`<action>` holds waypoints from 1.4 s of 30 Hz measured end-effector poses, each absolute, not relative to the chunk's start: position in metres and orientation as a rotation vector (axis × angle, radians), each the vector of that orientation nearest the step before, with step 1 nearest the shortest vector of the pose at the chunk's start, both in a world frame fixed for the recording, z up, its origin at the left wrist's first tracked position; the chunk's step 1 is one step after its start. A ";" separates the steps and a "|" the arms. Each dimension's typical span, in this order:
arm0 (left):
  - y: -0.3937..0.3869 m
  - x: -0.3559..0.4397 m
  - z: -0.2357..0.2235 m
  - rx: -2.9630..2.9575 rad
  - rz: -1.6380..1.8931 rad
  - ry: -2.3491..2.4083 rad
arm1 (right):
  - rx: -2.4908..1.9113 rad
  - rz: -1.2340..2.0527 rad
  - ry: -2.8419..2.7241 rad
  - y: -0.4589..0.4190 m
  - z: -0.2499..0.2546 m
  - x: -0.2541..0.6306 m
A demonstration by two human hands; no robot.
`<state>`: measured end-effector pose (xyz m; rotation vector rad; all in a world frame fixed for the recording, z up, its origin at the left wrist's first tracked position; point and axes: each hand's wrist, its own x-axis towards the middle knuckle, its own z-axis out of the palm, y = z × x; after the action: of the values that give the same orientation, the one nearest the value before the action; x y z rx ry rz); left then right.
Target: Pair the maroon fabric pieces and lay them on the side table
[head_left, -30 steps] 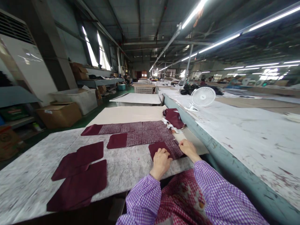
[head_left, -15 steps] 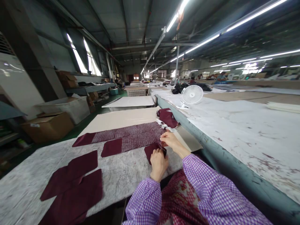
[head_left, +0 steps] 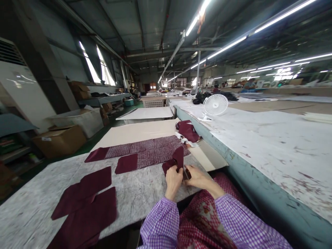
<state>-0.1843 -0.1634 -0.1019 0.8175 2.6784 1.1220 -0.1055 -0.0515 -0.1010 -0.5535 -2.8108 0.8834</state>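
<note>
My left hand (head_left: pixel 173 178) is closed on a small maroon fabric piece (head_left: pixel 178 155), one end of which stands up above the fingers. Close to its right, my right hand (head_left: pixel 197 177) has its fingers curled by the piece's lower edge. Something small and dark shows among those fingers, too unclear to name. Beyond the hands, two long maroon strips (head_left: pixel 153 158) with a pale mottled part lie side by side. To the left, plain maroon pieces (head_left: pixel 90 211) lie overlapping on the grey-white table cover (head_left: pixel 140 193).
A crumpled maroon bundle (head_left: pixel 188 130) with white strips lies past the hands, beside a beige board (head_left: pixel 137 129). The higher table (head_left: pixel 259 138) on the right has a blue-grey side and carries a white fan (head_left: pixel 215 104). Cardboard boxes (head_left: pixel 61 140) stand at left.
The right hand has drawn back towards me from the strips' near end, down beside the left hand. The small maroon piece is now raised and folded up in the left hand.
</note>
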 end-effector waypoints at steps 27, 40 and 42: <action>-0.218 -0.218 -0.109 0.594 1.159 2.852 | -0.457 0.591 -2.370 -0.095 -0.114 -0.143; -0.218 -0.225 -0.118 0.659 1.239 2.912 | -0.397 0.811 -2.150 -0.096 0.016 -0.103; -0.217 -0.221 -0.116 0.703 1.291 2.931 | -0.400 0.836 -2.163 -0.071 0.031 -0.089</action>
<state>-0.2211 -0.2170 -0.1155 0.7026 2.9305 1.2906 -0.0891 -0.0708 0.0314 -0.3996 -2.1631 0.8362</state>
